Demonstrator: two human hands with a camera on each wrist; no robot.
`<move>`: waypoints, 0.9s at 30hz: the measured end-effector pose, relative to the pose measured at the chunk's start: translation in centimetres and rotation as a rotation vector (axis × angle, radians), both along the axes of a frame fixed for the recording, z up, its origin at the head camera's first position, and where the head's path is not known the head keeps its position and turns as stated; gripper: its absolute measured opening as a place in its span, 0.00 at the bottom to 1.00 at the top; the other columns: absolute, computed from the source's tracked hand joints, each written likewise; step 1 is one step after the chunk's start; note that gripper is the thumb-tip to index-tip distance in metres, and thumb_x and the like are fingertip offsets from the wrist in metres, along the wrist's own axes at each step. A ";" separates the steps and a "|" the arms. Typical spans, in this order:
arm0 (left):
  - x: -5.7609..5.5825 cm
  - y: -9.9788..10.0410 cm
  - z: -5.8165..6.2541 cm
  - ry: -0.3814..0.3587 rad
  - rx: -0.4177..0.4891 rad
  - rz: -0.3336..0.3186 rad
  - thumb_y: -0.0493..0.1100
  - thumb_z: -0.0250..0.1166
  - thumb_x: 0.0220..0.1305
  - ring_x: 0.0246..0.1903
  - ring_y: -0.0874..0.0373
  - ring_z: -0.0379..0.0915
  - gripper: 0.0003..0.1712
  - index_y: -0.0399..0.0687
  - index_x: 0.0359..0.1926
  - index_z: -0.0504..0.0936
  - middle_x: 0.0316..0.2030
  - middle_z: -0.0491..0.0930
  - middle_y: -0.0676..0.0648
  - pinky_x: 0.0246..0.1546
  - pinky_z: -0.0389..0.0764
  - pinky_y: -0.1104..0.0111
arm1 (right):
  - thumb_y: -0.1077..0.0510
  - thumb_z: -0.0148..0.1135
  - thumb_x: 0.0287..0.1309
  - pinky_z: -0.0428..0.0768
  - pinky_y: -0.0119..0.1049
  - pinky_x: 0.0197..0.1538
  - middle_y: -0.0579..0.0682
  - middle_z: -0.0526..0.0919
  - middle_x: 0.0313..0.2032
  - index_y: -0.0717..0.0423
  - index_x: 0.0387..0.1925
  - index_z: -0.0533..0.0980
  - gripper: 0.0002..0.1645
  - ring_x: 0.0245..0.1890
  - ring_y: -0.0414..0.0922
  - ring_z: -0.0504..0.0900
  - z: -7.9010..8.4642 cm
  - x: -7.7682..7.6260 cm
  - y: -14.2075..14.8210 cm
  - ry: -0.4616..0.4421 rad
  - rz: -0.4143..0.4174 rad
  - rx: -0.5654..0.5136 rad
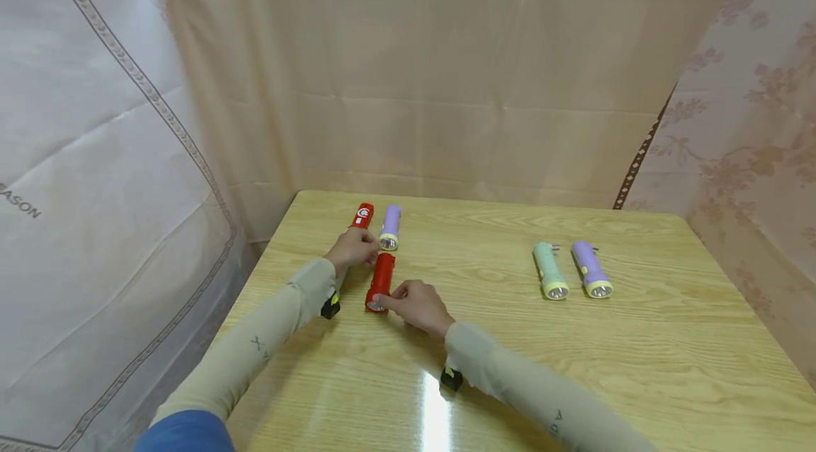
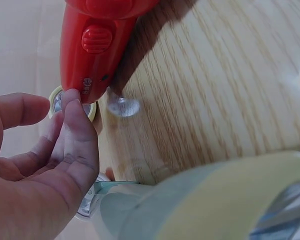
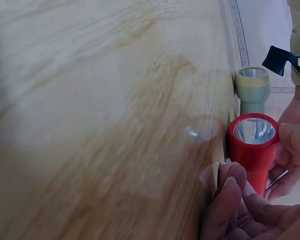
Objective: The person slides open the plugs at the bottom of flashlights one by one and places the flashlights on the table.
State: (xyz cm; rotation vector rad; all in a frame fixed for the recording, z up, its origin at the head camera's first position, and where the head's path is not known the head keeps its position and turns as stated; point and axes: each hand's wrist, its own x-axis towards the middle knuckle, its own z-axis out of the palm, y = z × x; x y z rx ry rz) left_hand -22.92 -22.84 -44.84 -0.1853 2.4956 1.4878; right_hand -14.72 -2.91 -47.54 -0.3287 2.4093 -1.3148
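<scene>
Six flashlights: two red, two purple and two mint, all lying on the bench (image 1: pixel 472 246).
Near red flashlight (image 1: pixel 383 273): at the left part of the bench, between the two hands, its lens (image 3: pixel 254 131) turned toward the person.
Right hand (image 1: pixel 417 305): pinches the lens end, with the thumb at the rim and the other fingers on the opposite side.
Left hand (image 1: pixel 353 248): fingers loosely bent, thumb apart from them; one fingertip seems to touch the tail, but it does not grip.
Weight and stiffness: probably light, with a hard plastic shell that will not bend.
Surface: glossy, so perhaps a little slippery; being round, it may roll.
Fragile part: the clear lens, I suppose; better not to press it.
Where to hold: around the narrower body, beside the slide switch (image 2: pixel 96 39), or under the wide rim.
Left group, four pieces: the near red one, far red flashlight (image 1: pixel 363 215), left purple flashlight (image 1: pixel 389 227), left mint flashlight (image 3: pixel 253 90) partly hidden by the left arm.
Right group, two pieces: right mint flashlight (image 1: pixel 548 270) and right purple flashlight (image 1: pixel 591 269), side by side, apart.
</scene>
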 end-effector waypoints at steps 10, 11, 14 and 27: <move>0.4 0.1 0.3 0.002 -0.022 -0.004 0.33 0.62 0.69 0.29 0.55 0.81 0.10 0.32 0.47 0.85 0.31 0.83 0.41 0.35 0.86 0.64 | 0.41 0.72 0.61 0.69 0.32 0.19 0.48 0.82 0.28 0.58 0.40 0.81 0.23 0.20 0.42 0.73 0.6 -0.2 -0.7 -0.066 0.000 -0.042; 0.4 0.1 0.3 0.002 -0.024 -0.008 0.33 0.62 0.69 0.29 0.55 0.81 0.10 0.32 0.46 0.86 0.31 0.83 0.41 0.35 0.86 0.64 | 0.42 0.72 0.61 0.69 0.32 0.19 0.48 0.81 0.28 0.58 0.40 0.81 0.23 0.20 0.42 0.73 0.7 -0.1 -0.8 -0.071 0.001 -0.045; 0.4 0.0 0.2 0.004 -0.032 -0.019 0.33 0.62 0.68 0.28 0.55 0.81 0.09 0.33 0.43 0.86 0.30 0.83 0.42 0.34 0.86 0.64 | 0.44 0.72 0.61 0.67 0.32 0.19 0.47 0.79 0.25 0.58 0.38 0.81 0.21 0.20 0.41 0.71 0.7 -0.2 -0.8 -0.086 0.001 -0.044; 0.6 -0.1 0.5 -0.007 -0.073 -0.091 0.45 0.66 0.72 0.30 0.54 0.81 0.14 0.36 0.42 0.88 0.30 0.85 0.45 0.35 0.85 0.63 | 0.48 0.73 0.60 0.66 0.31 0.20 0.46 0.79 0.25 0.58 0.37 0.80 0.18 0.20 0.40 0.69 0.7 0.0 -0.7 -0.044 0.028 -0.066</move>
